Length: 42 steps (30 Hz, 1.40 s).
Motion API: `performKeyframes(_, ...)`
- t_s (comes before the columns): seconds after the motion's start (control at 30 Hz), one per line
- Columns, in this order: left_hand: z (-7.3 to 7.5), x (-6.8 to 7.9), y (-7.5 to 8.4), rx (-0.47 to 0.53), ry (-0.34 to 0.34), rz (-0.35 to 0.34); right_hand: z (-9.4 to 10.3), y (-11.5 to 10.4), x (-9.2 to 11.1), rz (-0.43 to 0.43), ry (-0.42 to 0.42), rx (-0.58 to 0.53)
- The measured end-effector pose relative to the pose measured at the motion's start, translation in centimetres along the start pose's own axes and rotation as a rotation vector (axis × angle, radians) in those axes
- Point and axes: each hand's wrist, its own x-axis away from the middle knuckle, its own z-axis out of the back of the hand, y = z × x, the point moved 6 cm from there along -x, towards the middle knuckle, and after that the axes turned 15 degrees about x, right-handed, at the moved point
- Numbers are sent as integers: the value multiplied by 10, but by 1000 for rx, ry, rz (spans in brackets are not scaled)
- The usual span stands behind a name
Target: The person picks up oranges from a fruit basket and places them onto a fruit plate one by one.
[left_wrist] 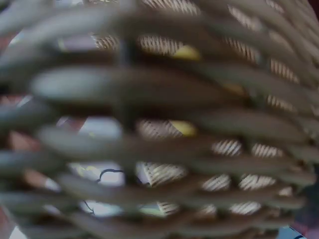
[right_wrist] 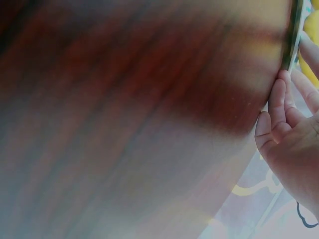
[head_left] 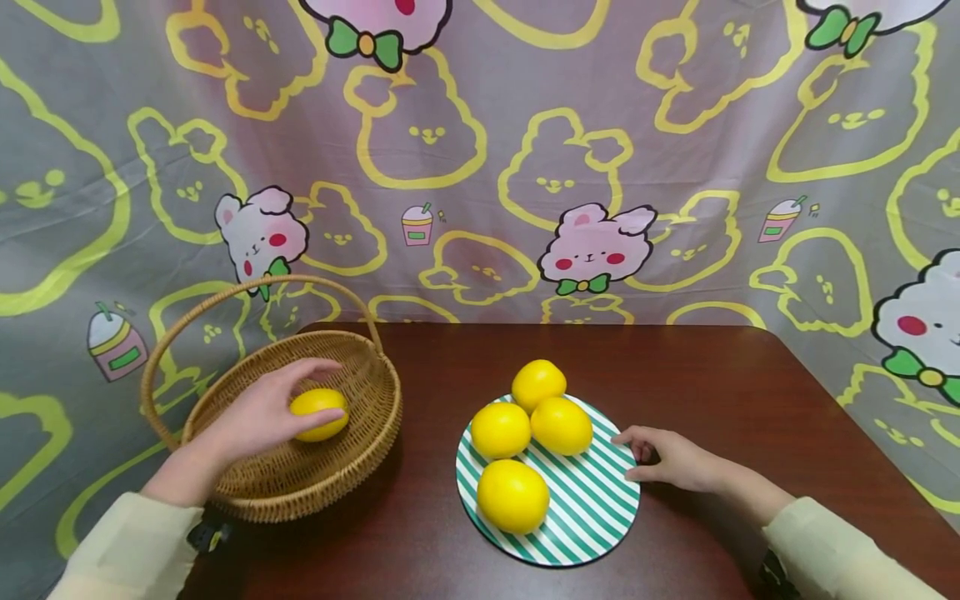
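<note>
My left hand (head_left: 273, 408) reaches into a wicker basket (head_left: 375, 450) on the left. Its thumb and fingers are spread about a yellow lemon (head_left: 321, 427), with a gap under the upper fingers. In the left wrist view the basket's weave (left_wrist: 144, 89) fills the frame and hides that hand. At the right rim of a round green-and-white striped plate (head_left: 592, 500), my right hand (head_left: 671, 458) touches the edge with parted thumb and fingertips. Several lemons (head_left: 513, 497) lie on the plate. The right wrist view shows the right fingers (right_wrist: 277, 102) loosely bent beside the plate's edge.
A dark brown wooden table (head_left: 435, 358) bears the basket and plate. The basket's tall arched handle (head_left: 262, 283) rises over its opening. Behind the table hangs a grey curtain (head_left: 495, 200) with cartoon animals printed on it.
</note>
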Motion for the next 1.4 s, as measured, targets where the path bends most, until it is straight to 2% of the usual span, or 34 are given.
performKeyframes(0.23, -1, -4, -11, -7, -17, -8, -1, 0, 1, 0, 2, -12)
performKeyframes(0.7, -3, -6, -36, 33, -74, 19, 0, 2, -1, -13, -1, -16)
performKeyframes(1.07, -10, -8, -57, 35, -92, 14, -1, 4, -1, -28, -9, -21)
performKeyframes(1.4, -14, -10, -65, 70, -134, 50, 0, 4, 0, -28, -7, -18)
